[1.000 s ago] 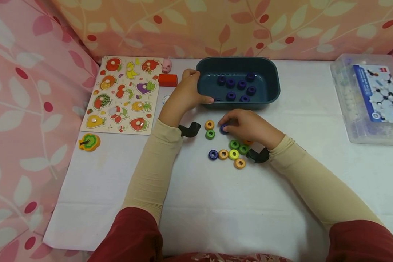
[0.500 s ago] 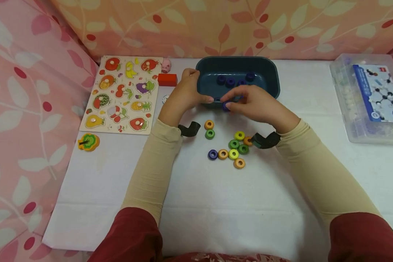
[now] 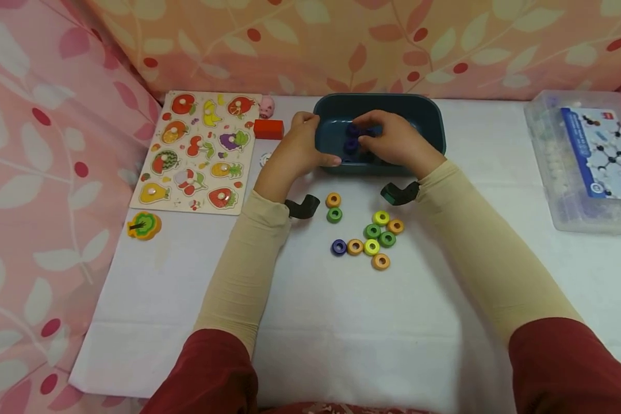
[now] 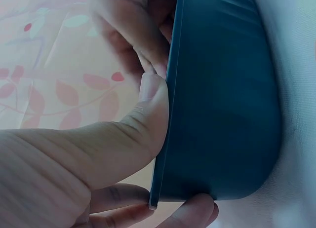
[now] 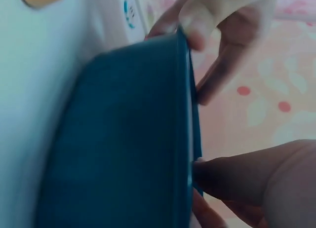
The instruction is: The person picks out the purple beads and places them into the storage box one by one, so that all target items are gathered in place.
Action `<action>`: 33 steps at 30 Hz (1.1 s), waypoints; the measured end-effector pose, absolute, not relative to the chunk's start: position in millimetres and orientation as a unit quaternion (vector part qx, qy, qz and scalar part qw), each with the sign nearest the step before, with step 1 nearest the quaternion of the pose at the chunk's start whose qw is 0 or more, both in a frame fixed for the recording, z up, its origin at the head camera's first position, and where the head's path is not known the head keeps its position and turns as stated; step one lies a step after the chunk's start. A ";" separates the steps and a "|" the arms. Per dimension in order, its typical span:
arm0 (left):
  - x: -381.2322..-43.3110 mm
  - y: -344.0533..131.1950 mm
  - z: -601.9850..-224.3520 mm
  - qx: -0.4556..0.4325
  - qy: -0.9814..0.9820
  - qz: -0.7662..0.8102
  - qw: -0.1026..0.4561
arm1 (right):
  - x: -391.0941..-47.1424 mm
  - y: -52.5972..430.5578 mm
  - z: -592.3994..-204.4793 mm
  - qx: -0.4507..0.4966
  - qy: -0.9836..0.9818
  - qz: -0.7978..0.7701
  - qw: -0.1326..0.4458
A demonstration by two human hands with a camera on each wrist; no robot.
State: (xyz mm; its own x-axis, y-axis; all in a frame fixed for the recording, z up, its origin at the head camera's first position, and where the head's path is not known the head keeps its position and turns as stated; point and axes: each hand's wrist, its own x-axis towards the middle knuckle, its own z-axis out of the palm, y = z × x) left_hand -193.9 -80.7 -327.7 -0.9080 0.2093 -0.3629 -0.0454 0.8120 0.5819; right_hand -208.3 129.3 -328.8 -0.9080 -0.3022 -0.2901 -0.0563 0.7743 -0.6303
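Note:
A dark teal plastic tub (image 3: 429,123) stands at the back of the table, with several purple rings (image 3: 351,145) inside it. My left hand (image 3: 300,146) grips the tub's left end, its thumb on the front rim and its fingers around the side. My right hand (image 3: 393,138) is inside the tub, thumb and fingers apart beside the purple rings. In the right wrist view the tub's wall (image 5: 123,129) hides the fingertips. In front of the tub lie green rings (image 3: 372,231), yellow rings (image 3: 380,218), orange rings (image 3: 380,262) and one purple ring (image 3: 338,248).
A wooden fruit puzzle board (image 3: 196,149) lies at the left, with a red block (image 3: 269,129) and a pink pig figure (image 3: 266,107) beside it. A tree-shaped piece (image 3: 144,225) sits below the board. At the right is a clear plastic case (image 3: 548,155) with a printed label.
My right hand has picked up a purple ring from the table and carried it up over the tub's front rim, then down inside. My left hand has kept its place on the tub.

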 end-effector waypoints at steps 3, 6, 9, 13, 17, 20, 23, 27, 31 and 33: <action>-193.0 -80.4 -325.5 0.043 0.928 0.303 0.211 | -196.3 132.8 -323.3 -0.078 0.923 -0.327 0.188; -193.3 -80.5 -324.3 0.040 0.929 0.304 0.210 | -182.1 135.9 -318.2 -0.076 0.921 -0.333 0.185; -193.7 -80.6 -324.3 0.040 0.928 0.306 0.210 | -165.3 139.1 -315.8 -0.080 0.918 -0.346 0.175; -194.2 -81.0 -324.8 0.043 0.928 0.307 0.207 | -141.4 139.7 -317.2 -0.089 0.907 -0.376 0.168; -194.4 -81.7 -325.8 0.046 0.930 0.304 0.201 | -116.2 133.2 -326.0 -0.130 0.888 -0.385 0.214; -194.1 -81.5 -326.4 0.048 0.930 0.307 0.199 | -97.5 126.2 -336.4 -0.170 0.883 -0.361 0.247; -193.6 -81.2 -326.4 0.049 0.929 0.307 0.201 | -82.1 118.8 -346.4 -0.198 0.887 -0.328 0.258; -192.9 -80.8 -327.1 0.048 0.928 0.306 0.206 | -69.5 111.0 -356.4 -0.219 0.891 -0.309 0.251; -193.0 -81.2 -327.4 0.046 0.927 0.308 0.208 | -64.8 105.3 -361.5 -0.251 0.887 -0.302 0.242; -193.6 -81.2 -327.8 0.043 0.927 0.309 0.209 | -63.7 102.3 -362.9 -0.271 0.883 -0.299 0.242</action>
State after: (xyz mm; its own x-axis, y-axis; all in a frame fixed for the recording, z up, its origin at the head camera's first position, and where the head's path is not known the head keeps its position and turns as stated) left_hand -193.6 -81.2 -327.8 -0.9086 0.2098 -0.3611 -0.0487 0.8056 0.5905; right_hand -63.7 102.3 -362.9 -0.7361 -0.6228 -0.2650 -0.3340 0.6748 -0.6581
